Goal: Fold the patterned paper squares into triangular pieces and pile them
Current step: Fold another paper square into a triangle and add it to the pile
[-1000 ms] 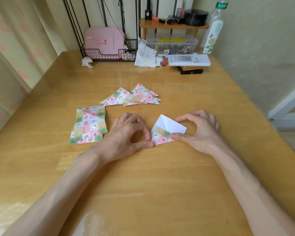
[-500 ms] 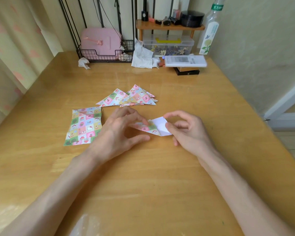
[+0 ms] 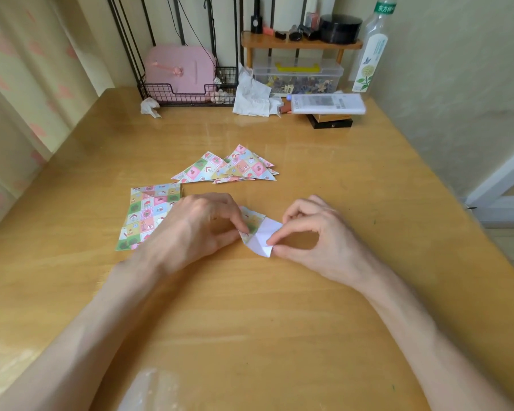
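Since a second ago the half-folded paper square (image 3: pixel 261 232) has turned and drawn a little toward the person: its white flap, which then pointed away, now lies at the lower right, with the patterned part at the upper left. It rests low on the tabletop (image 3: pixel 279 321) between the two hands. The left hand (image 3: pixel 196 229) has its fingers curled over the patterned edge, its grip pinching that edge between thumb and forefinger. The right hand (image 3: pixel 321 238) has moved to the white near corner, its grip closed on it with thumb and forefinger tips meeting in a ring, the other fingers curled above. Just left of the left hand, partly hidden under it, lies the stack of unfolded squares (image 3: pixel 144 216), flat and pattern up. Beyond the hands, apart from them, the pile of folded triangles (image 3: pixel 235 169) lies loosely fanned. At the far edge stand a wire basket (image 3: pixel 190 94) with a pink case (image 3: pixel 180 69) in it, a clear box (image 3: pixel 298 77) under a small shelf, and a bottle (image 3: pixel 371 51).
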{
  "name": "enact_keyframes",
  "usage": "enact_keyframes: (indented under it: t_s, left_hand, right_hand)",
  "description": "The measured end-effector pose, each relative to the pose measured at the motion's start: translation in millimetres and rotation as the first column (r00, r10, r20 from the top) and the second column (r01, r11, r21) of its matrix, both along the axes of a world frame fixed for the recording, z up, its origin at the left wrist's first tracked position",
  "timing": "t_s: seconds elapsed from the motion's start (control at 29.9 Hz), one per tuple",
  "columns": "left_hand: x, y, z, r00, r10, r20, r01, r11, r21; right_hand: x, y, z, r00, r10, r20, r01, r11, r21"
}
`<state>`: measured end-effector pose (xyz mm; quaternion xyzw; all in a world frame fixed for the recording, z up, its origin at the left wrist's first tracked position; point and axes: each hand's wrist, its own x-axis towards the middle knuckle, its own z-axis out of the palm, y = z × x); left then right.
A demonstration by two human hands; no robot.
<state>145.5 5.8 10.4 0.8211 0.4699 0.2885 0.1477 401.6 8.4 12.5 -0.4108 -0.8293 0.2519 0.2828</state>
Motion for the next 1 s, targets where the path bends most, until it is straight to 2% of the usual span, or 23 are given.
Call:
enact_keyframes:
  t_s: [0.07,0.17,0.27,0.47,0.57,0.87,1.0]
  left_hand:
    - [-5,0,2,0.999,-0.049,-0.006,0.048,0.994,-0.095]
    - [-12,-3,8,0.995,-0.096,-0.021,0.086,0.954,-0.287]
    - [-13,-5,9,0.991,-0.130,-0.028,0.110,0.923,-0.368]
    - [-14,-7,13,0.990,-0.138,-0.027,0.113,0.892,-0.437]
    - [-10,-7,11,0.994,-0.100,-0.043,0.077,0.922,-0.380]
    - [-9,-9,13,0.991,-0.130,-0.034,0.107,0.915,-0.388]
    - [-10,-9,14,0.991,-0.131,-0.027,0.108,0.906,-0.409]
  right_hand:
    - [-4,-2,-2,0.999,0.039,0.007,-0.039,0.999,0.029]
    - [-6,-6,-1,0.994,0.111,0.018,-0.110,0.994,-0.020]
    - [-8,-8,-2,0.981,0.174,0.081,-0.169,0.984,-0.062]
    - [-7,-10,1,0.970,0.223,0.100,-0.207,0.966,-0.154]
    - [-7,-9,0,0.972,0.215,0.094,-0.200,0.968,-0.148]
    - [-18,-13,-6,0.993,0.118,0.015,-0.115,0.985,-0.129]
    - [-21,-12,-12,1.000,0.012,0.000,-0.012,0.992,-0.124]
